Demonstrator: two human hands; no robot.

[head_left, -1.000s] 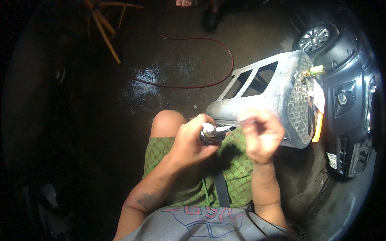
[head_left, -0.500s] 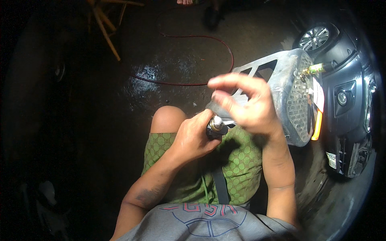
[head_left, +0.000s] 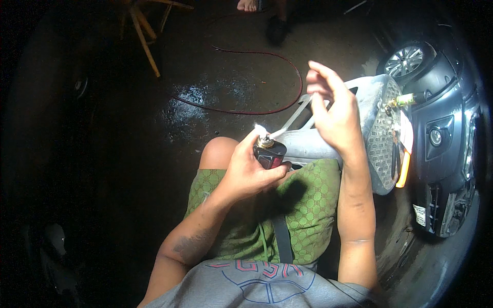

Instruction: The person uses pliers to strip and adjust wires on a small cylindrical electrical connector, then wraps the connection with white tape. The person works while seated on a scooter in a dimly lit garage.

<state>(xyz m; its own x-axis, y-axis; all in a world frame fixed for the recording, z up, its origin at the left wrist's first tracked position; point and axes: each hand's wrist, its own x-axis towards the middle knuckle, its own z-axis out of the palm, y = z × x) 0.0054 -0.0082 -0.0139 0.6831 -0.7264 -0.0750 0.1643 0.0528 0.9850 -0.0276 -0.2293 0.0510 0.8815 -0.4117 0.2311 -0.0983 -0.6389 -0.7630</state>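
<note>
My left hand is wrapped round a small black-bodied part with a brass fitting on top, held upright above my lap. White thread tape sits on the fitting, and a pale strip of it appears to run up toward my right hand. That hand is raised to the right, over the plastic stool. Its fingertips are partly blurred and seem to pinch the strip's far end; the tape there is hard to make out.
The grey plastic stool lies at my right. On it are a green and black cylinder with brass fittings and an orange-handled tool. A grey car bumper stands beyond. A red hose curves over the wet floor; another person's foot shows ahead.
My right hand has moved up and away from the fitting, with the pale strip now stretched between them. My left hand has tilted the black part so more of its body shows.
</note>
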